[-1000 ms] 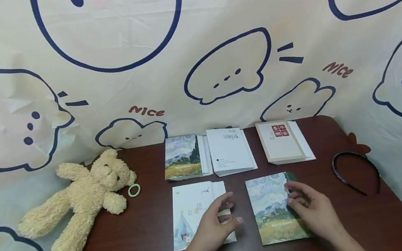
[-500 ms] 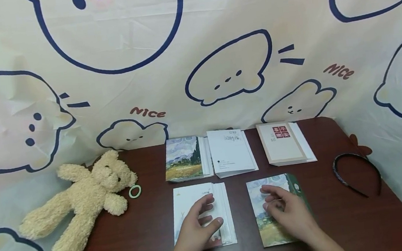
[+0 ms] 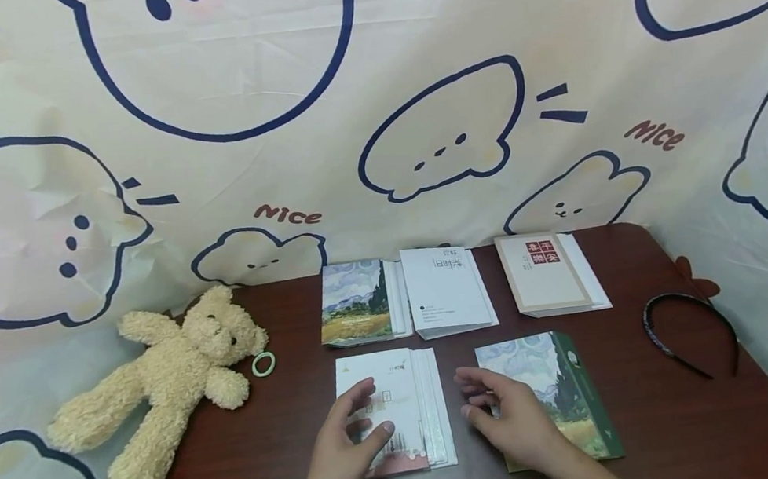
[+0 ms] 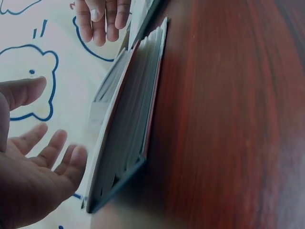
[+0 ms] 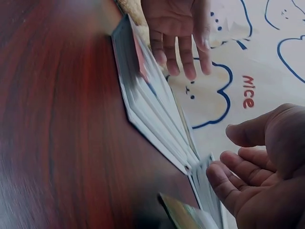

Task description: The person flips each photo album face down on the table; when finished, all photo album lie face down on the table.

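From where I stand, the left hand (image 3: 340, 446) hangs over the white album (image 3: 400, 419) at the near side of the table (image 3: 239, 461), its fingers loosely bent and spread, the thumb held well away from them. The right hand (image 3: 514, 414) is just the same – fingers relaxed, a little curved, thumb apart – and it hovers above the left part of the painted album (image 3: 580, 399), which lies flat on the dark red-brown wood beside the white one. A gap of bare table runs between those two. From the left wrist, the fingers show clear of the cover, and the thick stack of pages can be seen edge-on.

Behind them lies a back row: a landscape album (image 3: 353, 298) on the left, a pale album with writing on it (image 3: 448, 287) just beside it, and a cream album with a red square (image 3: 549, 284) farther right. A fluffy teddy bear (image 3: 174, 366) sprawls at the left, a pale green ring (image 3: 264, 375) near its head, and a black headband (image 3: 677, 296) rests at the right – all before a cartoon-printed cloth (image 3: 276, 165)
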Demonstrator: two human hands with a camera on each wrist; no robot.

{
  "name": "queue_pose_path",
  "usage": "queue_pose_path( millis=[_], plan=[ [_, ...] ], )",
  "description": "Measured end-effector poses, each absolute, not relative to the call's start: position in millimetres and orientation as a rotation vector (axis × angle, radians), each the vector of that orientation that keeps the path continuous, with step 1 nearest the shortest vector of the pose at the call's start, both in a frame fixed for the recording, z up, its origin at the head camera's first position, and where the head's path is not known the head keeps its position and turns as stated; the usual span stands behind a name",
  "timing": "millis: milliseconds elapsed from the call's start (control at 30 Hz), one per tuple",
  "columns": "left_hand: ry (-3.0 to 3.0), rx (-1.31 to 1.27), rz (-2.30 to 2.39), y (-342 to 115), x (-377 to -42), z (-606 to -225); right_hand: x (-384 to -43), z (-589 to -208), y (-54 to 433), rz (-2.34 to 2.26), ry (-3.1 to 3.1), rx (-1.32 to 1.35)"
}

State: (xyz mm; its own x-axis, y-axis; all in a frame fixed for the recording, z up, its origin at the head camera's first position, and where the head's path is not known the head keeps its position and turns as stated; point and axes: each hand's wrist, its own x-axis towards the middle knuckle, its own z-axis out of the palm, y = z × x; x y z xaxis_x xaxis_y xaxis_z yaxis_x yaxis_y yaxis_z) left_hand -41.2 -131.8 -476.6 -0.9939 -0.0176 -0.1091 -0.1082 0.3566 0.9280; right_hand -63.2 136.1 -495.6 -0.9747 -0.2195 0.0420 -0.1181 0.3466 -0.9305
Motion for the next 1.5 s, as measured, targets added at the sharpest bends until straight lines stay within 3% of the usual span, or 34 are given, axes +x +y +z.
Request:
queue_pose_path(
  millis=[333, 1500],
  plan=[
    [2.656, -0.211, 1.626, -154, -41, -480, -65, -503, 110, -1.562, 2.525, -0.458],
    [2.347, -0.413, 1.701, -171, -38, -500, -62, -516, 67, -1.342, 2.572, -0.513]
  ],
)
